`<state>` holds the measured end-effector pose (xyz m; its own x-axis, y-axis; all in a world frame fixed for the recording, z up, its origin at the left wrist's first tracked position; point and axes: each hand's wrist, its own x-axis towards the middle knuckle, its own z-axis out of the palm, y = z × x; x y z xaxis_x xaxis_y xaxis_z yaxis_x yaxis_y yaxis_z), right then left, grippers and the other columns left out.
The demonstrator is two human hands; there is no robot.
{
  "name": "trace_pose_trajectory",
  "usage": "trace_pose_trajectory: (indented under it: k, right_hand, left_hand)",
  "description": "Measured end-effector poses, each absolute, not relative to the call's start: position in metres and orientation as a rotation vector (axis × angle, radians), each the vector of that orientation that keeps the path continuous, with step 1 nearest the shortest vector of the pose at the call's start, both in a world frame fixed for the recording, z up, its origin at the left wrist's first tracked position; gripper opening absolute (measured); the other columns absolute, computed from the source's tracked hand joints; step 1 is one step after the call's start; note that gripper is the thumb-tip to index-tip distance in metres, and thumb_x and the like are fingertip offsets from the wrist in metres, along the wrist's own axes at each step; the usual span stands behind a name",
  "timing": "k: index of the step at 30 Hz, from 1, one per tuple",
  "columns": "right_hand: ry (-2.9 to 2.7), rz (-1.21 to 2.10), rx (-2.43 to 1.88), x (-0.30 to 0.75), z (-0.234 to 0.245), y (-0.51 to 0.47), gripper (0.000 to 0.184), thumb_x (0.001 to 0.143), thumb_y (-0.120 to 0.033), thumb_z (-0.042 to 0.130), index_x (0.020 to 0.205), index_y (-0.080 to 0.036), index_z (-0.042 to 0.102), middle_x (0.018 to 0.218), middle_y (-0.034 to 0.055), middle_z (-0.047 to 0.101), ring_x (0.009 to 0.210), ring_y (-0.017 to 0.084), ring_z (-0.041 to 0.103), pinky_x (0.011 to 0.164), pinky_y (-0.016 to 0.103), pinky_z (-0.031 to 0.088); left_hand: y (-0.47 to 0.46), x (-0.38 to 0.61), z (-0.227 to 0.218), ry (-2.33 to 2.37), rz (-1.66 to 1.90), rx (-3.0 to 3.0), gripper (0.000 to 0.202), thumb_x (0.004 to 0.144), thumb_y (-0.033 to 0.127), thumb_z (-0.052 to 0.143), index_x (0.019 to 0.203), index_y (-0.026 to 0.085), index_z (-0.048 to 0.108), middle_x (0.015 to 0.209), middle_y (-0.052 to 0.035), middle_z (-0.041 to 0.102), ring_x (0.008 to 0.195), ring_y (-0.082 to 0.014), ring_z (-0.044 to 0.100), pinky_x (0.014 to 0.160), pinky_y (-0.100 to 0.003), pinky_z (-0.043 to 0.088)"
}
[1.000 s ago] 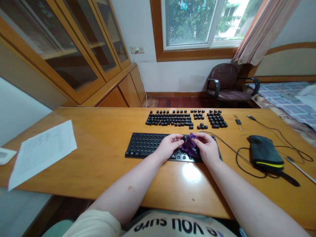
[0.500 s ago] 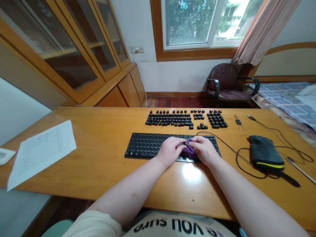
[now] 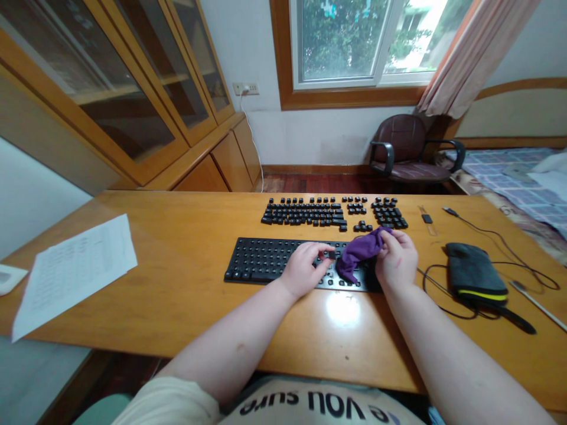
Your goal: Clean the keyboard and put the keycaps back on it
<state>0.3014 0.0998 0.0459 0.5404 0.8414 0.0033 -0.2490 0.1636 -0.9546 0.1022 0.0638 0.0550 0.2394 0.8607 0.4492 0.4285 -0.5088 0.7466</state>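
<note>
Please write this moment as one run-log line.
left hand: pinching small black keycap | right hand: gripping purple cloth over keyboard | keyboard: flat on desk | loose keycaps: grouped beyond keyboard

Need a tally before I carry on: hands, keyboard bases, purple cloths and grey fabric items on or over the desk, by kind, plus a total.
Hands: 2 (left hand, right hand)
Keyboard base: 1
Purple cloth: 1
Grey fabric item: 1
Total: 5
</note>
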Motion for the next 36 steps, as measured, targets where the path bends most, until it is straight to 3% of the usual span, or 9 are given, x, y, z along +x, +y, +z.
trace_pose_trajectory:
  k: [4, 9, 13, 18, 21, 29, 33, 36]
  right_hand:
    - [-0.696, 0.329, -1.234, 0.315, 0.043, 0.105, 0.017, 0.067, -0.028, 0.061, 0.080, -0.018, 0.055, 0.075, -0.0013, 0.056, 0.069, 0.013, 0.054, 0.066, 0.027, 0.044]
    - [-1.512, 0.335, -1.611, 0.314, 0.032, 0.107, 0.007, 0.064, -0.021, 0.057, 0.069, -0.019, 0.061, 0.072, 0.0037, 0.061, 0.071, 0.020, 0.054, 0.071, 0.036, 0.043]
    - [-1.813, 0.057, -1.466, 0.304, 0.036, 0.098, 0.014, 0.072, -0.024, 0.059, 0.084, -0.021, 0.066, 0.095, 0.0088, 0.065, 0.092, 0.027, 0.055, 0.084, 0.043, 0.040]
    - [-2.114, 0.208, -0.936, 0.298, 0.041, 0.090, 0.013, 0.079, -0.025, 0.060, 0.091, -0.024, 0.066, 0.089, 0.0051, 0.068, 0.085, 0.020, 0.060, 0.080, 0.038, 0.045]
    - [-2.106, 0.221, -0.931, 0.297, 0.038, 0.091, 0.020, 0.079, -0.029, 0.062, 0.097, -0.024, 0.066, 0.090, 0.0062, 0.069, 0.083, 0.021, 0.061, 0.077, 0.038, 0.046]
    - [-2.119, 0.298, -0.929, 0.291, 0.036, 0.088, 0.012, 0.080, -0.030, 0.062, 0.088, -0.023, 0.067, 0.084, 0.0062, 0.068, 0.080, 0.019, 0.061, 0.075, 0.036, 0.047]
    - [-2.198, 0.404, -0.909, 0.283, 0.039, 0.081, 0.012, 0.078, -0.032, 0.065, 0.084, -0.022, 0.068, 0.079, 0.0051, 0.067, 0.076, 0.019, 0.060, 0.073, 0.035, 0.046]
    - [-2.349, 0.479, -0.832, 0.279, 0.040, 0.079, 0.011, 0.076, -0.032, 0.066, 0.081, -0.022, 0.068, 0.074, 0.0038, 0.066, 0.072, 0.018, 0.058, 0.069, 0.033, 0.044]
  left_hand:
    - [0.067, 0.101, 0.054, 1.195, 1.255, 2.192, 0.017, 0.078, 0.026, 0.060, 0.093, 0.020, 0.062, 0.082, -0.0041, 0.065, 0.079, -0.0180, 0.059, 0.078, -0.034, 0.046]
    - [0.069, 0.100, 0.056, 1.243, 1.199, 2.291, 0.015, 0.078, 0.024, 0.061, 0.092, 0.020, 0.062, 0.086, -0.0036, 0.067, 0.087, -0.0187, 0.060, 0.082, -0.035, 0.046]
    - [0.071, 0.099, 0.055, 1.296, 1.121, 2.300, 0.015, 0.078, 0.026, 0.062, 0.092, 0.020, 0.062, 0.089, -0.0031, 0.068, 0.089, -0.0186, 0.060, 0.084, -0.035, 0.045]
    - [0.076, 0.097, 0.048, 1.313, 1.093, 2.348, 0.018, 0.080, 0.032, 0.062, 0.094, 0.021, 0.065, 0.092, -0.0025, 0.070, 0.089, -0.0185, 0.061, 0.092, -0.038, 0.041]
    - [0.079, 0.096, 0.043, 1.292, 1.059, 2.399, 0.020, 0.080, 0.034, 0.062, 0.095, 0.021, 0.066, 0.092, -0.0020, 0.071, 0.088, -0.0178, 0.062, 0.095, -0.039, 0.039]
    - [0.081, 0.088, 0.052, 1.205, 0.899, 2.443, 0.020, 0.080, 0.033, 0.063, 0.097, 0.024, 0.068, 0.093, -0.0005, 0.072, 0.088, -0.0164, 0.063, 0.090, -0.035, 0.042]
    - [0.081, 0.075, 0.072, 1.144, 0.646, 2.521, 0.030, 0.076, 0.040, 0.065, 0.101, 0.023, 0.066, 0.099, -0.0026, 0.069, 0.095, -0.0184, 0.059, 0.086, -0.033, 0.042]
    - [0.077, 0.069, 0.081, 1.168, 0.370, 2.611, 0.030, 0.068, 0.045, 0.071, 0.089, 0.024, 0.068, 0.091, -0.0017, 0.066, 0.091, -0.0200, 0.058, 0.081, -0.032, 0.042]
